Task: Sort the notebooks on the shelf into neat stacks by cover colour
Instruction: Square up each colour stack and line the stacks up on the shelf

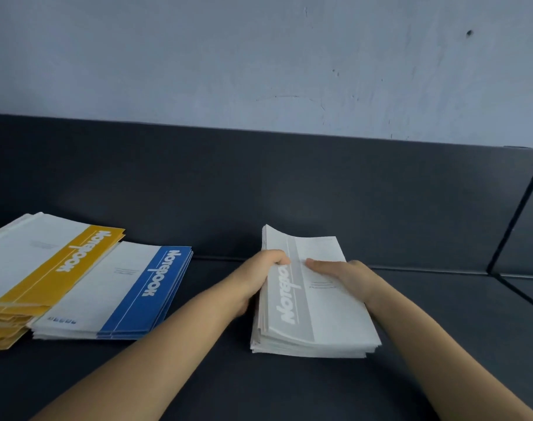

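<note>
While the grey-banded white paper notebook stack (317, 314) lies mid-way along the dark grey shelf (411, 375), left hand (259, 268) curls over its left edge; right hand (347, 273) clasps its right edge, thumb on top. Risk: an uneven squeeze would fan the bowed upper covers.

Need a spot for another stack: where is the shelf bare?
Bare shelf right of the grey stack up to the seam, and the strip behind all stacks. Between blue stack and grey stack the left forearm crosses. Crowded far left: yellow stack abuts blue.
</note>
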`<state>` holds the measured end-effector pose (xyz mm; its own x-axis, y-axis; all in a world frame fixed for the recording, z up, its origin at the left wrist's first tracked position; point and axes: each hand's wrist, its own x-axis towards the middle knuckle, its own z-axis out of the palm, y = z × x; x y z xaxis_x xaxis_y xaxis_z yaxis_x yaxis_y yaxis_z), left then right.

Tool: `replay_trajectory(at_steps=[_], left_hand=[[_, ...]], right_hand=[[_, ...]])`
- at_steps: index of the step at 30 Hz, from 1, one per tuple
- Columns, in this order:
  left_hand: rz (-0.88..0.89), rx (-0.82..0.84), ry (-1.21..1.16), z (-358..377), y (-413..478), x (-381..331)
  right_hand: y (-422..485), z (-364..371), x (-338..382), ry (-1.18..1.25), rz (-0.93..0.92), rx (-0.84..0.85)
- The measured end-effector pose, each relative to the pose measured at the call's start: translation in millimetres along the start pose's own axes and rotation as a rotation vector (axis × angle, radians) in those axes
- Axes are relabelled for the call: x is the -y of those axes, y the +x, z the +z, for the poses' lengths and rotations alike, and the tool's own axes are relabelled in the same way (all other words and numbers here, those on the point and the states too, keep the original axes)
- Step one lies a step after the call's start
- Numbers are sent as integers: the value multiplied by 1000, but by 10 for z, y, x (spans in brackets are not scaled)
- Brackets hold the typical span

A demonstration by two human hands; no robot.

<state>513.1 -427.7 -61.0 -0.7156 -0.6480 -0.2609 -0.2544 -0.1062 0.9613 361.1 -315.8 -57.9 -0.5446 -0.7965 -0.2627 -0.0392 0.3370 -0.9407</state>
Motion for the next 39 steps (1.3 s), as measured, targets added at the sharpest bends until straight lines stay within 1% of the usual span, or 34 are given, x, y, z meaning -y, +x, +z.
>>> replay_trajectory(at_steps=[3,8,11,13,15,17,20,22,24,26,28,30,31,33,36,38,39], left_hand=[[-17,19,-188,13,34,57],[-15,58,-313,22,31,62],[32,-28,-360,37,79,60],[107,-94,-344,53,71,19],[181,-103,-298,74,23,-40],[286,-77,-240,93,-43,-115],[464,-13,-167,143,-147,-260],[552,21,-129,213,-207,-323],[580,28,-120,303,-250,-319],[570,15,-119,398,-258,-250],[586,-16,-96,468,-252,-211],[594,-37,-113,508,-208,-163],[582,-21,-127,527,-195,-128],[536,-11,-114,558,-179,-54],[456,-108,-54,574,-101,-53],[340,-143,27,564,-18,-169],[246,-123,80,569,6,-246]], right_hand=[[53,84,-73,57,21,1],[74,129,-68,149,-34,23],[50,136,-14,169,-115,69],[14,134,25,165,-172,57],[-63,124,58,171,-272,34],[-161,79,110,162,-416,-52],[-247,-49,154,124,-631,-256],[-292,-131,124,106,-754,-321],[-336,-208,52,84,-812,-350],[-370,-276,-45,47,-826,-364],[-385,-333,-110,45,-828,-340],[-373,-371,-171,84,-823,-279],[-362,-379,-215,103,-807,-234],[-350,-375,-303,115,-746,-169],[-364,-385,-275,95,-640,-169],[-345,-460,-173,113,-527,-138],[-343,-509,-108,125,-426,-114]])
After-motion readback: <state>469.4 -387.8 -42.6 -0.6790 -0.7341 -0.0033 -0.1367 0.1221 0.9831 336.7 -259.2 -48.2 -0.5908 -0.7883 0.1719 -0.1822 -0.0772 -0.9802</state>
